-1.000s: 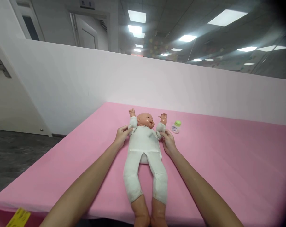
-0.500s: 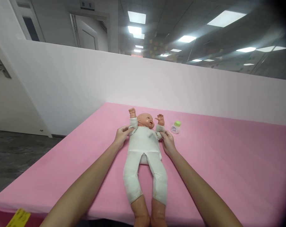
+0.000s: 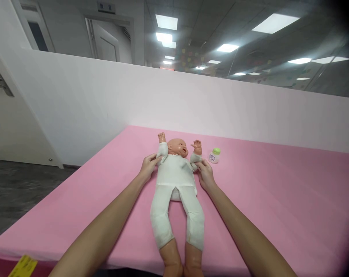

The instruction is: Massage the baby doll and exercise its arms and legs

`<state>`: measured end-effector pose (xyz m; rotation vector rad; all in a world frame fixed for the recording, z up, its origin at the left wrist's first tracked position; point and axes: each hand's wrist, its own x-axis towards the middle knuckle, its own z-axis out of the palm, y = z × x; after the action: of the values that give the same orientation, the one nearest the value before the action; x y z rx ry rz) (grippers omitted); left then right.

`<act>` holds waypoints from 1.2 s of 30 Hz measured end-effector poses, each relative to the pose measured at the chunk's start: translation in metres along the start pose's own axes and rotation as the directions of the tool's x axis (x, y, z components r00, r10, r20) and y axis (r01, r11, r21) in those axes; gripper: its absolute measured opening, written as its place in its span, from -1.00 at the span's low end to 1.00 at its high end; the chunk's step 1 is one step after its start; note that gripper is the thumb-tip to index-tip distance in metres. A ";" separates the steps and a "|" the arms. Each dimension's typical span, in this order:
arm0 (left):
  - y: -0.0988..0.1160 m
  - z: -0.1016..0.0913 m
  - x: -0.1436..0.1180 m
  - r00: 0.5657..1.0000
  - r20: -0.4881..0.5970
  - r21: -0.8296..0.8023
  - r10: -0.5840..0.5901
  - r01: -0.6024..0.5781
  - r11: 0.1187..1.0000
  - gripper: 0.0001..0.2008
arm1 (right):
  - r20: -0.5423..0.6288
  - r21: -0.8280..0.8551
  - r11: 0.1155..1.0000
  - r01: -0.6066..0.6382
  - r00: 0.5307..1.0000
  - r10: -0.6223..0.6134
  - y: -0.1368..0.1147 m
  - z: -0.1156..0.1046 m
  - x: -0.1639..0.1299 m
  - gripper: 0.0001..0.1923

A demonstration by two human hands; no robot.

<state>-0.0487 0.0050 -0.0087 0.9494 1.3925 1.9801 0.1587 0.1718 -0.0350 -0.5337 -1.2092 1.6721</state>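
A baby doll (image 3: 176, 173) with a white cloth body lies on its back on the pink table (image 3: 105, 196), its feet toward me. Its head is turned to the right and both its forearms point up. My left hand (image 3: 148, 167) is closed around the doll's upper arm on the left side, thumb on top of the cloth. On the other side, my right hand (image 3: 205, 173) grips the other arm near the elbow. The undersides of both holds are hidden. Just beyond my right hand stands a small clear jar with a green lid (image 3: 214, 155).
A low white wall (image 3: 191, 104) runs behind the table, with glass above it. To the left is a door (image 3: 15, 115) with a metal handle. A yellow label (image 3: 22, 266) hangs at the table's front left edge.
The doll's raised hand on the right has shifted very slightly to the right. Both my hands keep their hold on the doll's arms, and the jar stays in place.
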 end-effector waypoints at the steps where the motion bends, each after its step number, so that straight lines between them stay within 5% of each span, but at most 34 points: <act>1: -0.001 0.000 0.000 1.000 0.014 -0.013 -0.002 0.002 1.000 -0.58 | 0.013 0.004 1.000 0.004 1.000 -0.004 0.001 0.000 0.000 -0.76; 18: 0.002 0.000 0.000 0.999 -0.009 0.045 -0.034 0.035 0.998 -0.50 | -0.057 -0.008 0.997 -0.071 0.996 0.071 0.003 0.001 0.007 -0.59; 27: 0.002 -0.001 0.001 0.999 0.039 -0.020 0.015 -0.014 1.000 -0.61 | -0.020 0.003 1.000 -0.021 1.000 0.021 0.001 0.003 0.004 -0.69; 36: -0.003 -0.002 0.003 0.999 -0.035 0.003 -0.015 0.015 1.000 -0.61 | 0.024 0.003 1.000 -0.020 0.999 0.020 0.003 0.001 0.004 -0.68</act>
<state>-0.0521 0.0074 -0.0112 0.9078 1.4184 1.9930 0.1548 0.1743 -0.0367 -0.5264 -1.2219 1.7021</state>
